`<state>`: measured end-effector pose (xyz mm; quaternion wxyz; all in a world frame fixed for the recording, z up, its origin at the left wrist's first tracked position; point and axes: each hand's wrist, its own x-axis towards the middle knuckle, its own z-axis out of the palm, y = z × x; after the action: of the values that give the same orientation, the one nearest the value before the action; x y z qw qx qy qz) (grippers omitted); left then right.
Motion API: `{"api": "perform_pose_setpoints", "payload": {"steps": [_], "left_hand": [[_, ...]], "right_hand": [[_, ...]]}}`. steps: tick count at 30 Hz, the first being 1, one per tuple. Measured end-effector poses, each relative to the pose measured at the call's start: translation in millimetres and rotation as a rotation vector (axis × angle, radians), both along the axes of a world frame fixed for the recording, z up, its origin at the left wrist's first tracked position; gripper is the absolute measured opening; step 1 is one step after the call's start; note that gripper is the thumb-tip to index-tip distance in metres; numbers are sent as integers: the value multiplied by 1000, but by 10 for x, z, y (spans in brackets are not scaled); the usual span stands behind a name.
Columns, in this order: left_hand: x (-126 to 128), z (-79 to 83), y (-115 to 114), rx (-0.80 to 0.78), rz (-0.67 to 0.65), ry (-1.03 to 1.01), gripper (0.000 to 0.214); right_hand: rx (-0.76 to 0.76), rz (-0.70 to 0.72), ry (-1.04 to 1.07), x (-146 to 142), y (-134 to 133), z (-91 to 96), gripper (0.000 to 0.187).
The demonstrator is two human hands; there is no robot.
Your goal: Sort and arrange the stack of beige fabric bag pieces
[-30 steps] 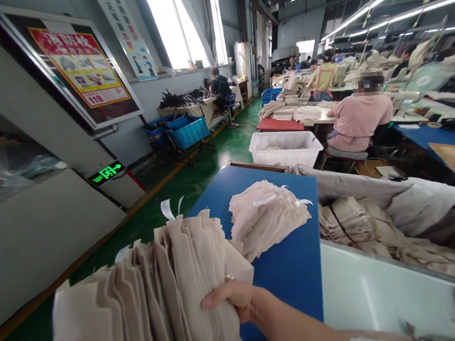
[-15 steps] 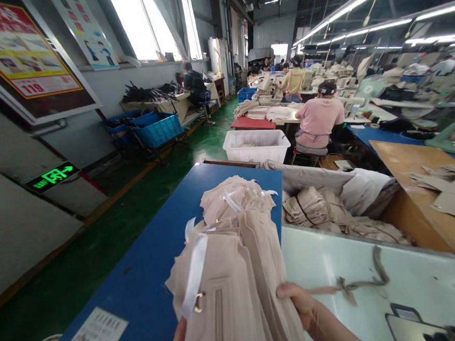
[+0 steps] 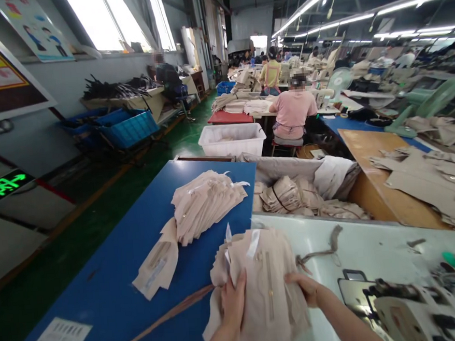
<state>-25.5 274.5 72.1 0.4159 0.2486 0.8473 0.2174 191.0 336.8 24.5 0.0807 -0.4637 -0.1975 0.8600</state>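
Note:
A stack of beige fabric pieces (image 3: 258, 280), with zippers and white ribbon tags, lies at the near edge where the blue table (image 3: 114, 282) meets the white work surface (image 3: 373, 248). My left hand (image 3: 232, 302) presses on its left side with fingers spread over the cloth. On the stack's right edge my right hand (image 3: 306, 288) curls its fingers around the fabric. A second bundle of beige pieces (image 3: 204, 203) rests farther back on the blue table, and a single zippered piece (image 3: 158, 263) trails from it toward me.
A brown strap (image 3: 163, 316) crosses the blue table. A bin of bundled fabric (image 3: 303, 194) sits behind the white surface, and a sewing machine (image 3: 412, 303) is at lower right. A person in a pink shirt (image 3: 291, 114) sits ahead beside a white tub (image 3: 231, 139). Green floor aisle lies left.
The stack I carried has come down from in front of me onto the table edge. My left hand now rests on top of it. The view has swung right.

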Motion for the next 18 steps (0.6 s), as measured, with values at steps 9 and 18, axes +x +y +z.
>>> {"api": "perform_pose_setpoints", "payload": {"steps": [9, 18], "left_hand": [[117, 63, 118, -92, 42, 52, 75], [572, 26, 224, -202, 157, 0, 66]], "right_hand": [[176, -83, -163, 81, 36, -60, 49], [288, 56, -369, 311, 180, -42, 57]]}}
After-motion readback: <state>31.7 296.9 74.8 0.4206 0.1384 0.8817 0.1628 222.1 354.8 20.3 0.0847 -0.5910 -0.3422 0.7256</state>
